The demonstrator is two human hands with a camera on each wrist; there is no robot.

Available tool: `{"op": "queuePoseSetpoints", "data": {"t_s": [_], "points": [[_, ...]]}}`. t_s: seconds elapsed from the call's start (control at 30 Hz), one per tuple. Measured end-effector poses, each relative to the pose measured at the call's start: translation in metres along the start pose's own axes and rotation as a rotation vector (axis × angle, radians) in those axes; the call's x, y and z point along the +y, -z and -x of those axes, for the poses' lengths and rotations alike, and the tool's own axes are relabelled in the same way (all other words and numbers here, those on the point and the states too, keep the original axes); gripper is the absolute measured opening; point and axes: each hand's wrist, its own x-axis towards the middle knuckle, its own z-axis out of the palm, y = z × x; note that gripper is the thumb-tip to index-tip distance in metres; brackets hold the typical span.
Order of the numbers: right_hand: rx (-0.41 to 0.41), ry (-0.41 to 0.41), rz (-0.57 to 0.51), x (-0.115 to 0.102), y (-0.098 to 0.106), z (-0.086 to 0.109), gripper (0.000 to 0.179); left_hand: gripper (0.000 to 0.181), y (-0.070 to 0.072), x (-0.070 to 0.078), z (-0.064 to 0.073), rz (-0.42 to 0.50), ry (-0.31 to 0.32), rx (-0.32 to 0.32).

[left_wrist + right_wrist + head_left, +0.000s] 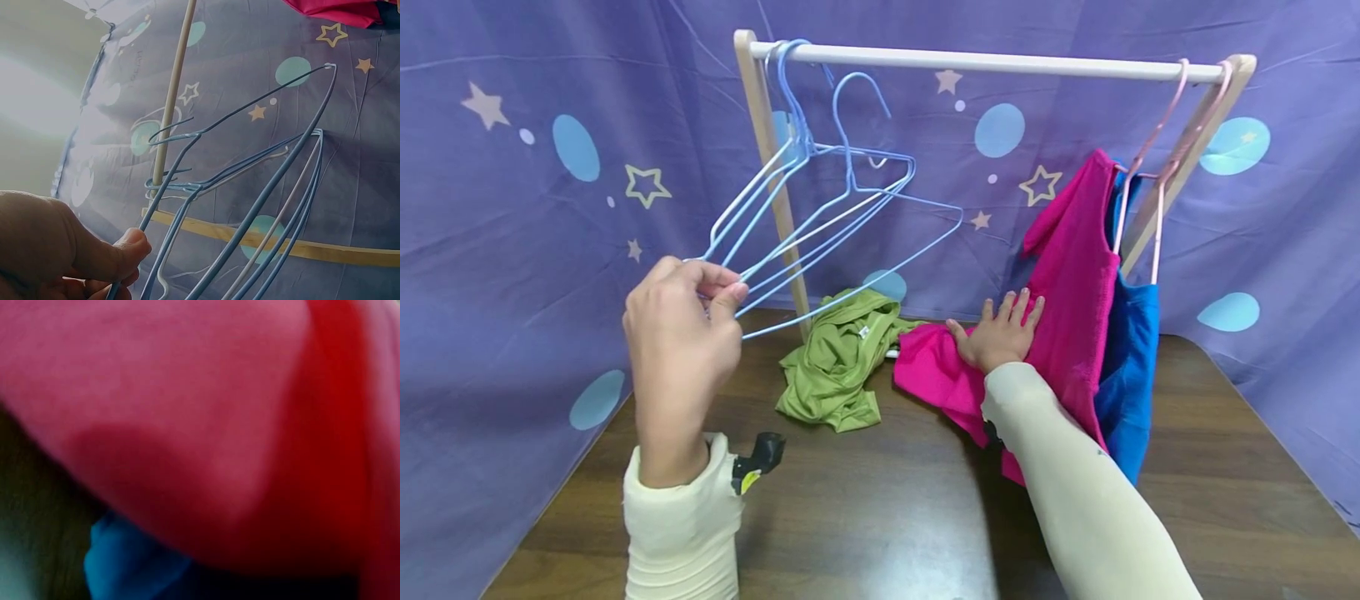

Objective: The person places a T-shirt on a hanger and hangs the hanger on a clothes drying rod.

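Observation:
My left hand (681, 325) pinches the lower left corner of a light blue clothes hanger (917, 200) between thumb and fingers. In the head view this hanger's hook appears just below and in front of the rail. Behind it, several blue and white hangers (237, 156) hang bunched on the rail's left end. Spread flat, my right hand (1002, 335) rests against a pink garment (1075, 292), which hangs at the right with part of it lying on the table. Pink cloth (187, 394) fills most of the right wrist view, where that hand is hidden.
A wooden rack with a white rail (970, 58) spans the back. Pink hangers (1172, 167) hold the pink garment and a blue garment (1138, 358) at its right end. A crumpled green garment (838, 358) lies on the brown table (865, 500). Behind stands a purple patterned curtain (647, 100).

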Motion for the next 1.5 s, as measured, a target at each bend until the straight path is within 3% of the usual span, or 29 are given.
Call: {"op": "queuePoseSetpoints", "data": {"t_s": [0.3, 0.6, 0.73, 1.0, 1.2, 1.3, 1.5], "points": [[-0.075, 0.086, 0.179, -0.003, -0.01, 0.001, 0.11, 0.008, 0.0, -0.002, 0.0, 0.0, 0.005, 0.006], [-0.118, 0.156, 0.145, -0.003, -0.019, 0.0, 0.102, 0.008, -0.001, -0.003, 0.0, -0.004, -0.001, -0.004], [-0.104, 0.136, 0.07, -0.01, -0.012, 0.0, 0.099, 0.008, 0.0, -0.004, 0.001, -0.005, -0.007, -0.005], [0.033, 0.093, -0.061, -0.034, 0.0, 0.001, 0.09, 0.008, 0.002, -0.004, 0.0, -0.011, -0.008, -0.01], [0.074, 0.073, -0.21, -0.054, 0.008, 0.002, 0.081, 0.008, 0.002, -0.005, 0.0, -0.025, -0.006, -0.031], [0.072, 0.096, -0.343, -0.062, 0.011, 0.002, 0.074, 0.008, 0.002, -0.006, 0.001, -0.032, 0.0, -0.04], [-0.005, 0.227, -0.707, -0.076, 0.014, 0.004, 0.064, 0.01, 0.006, -0.006, 0.001, -0.06, 0.038, -0.068]]}}
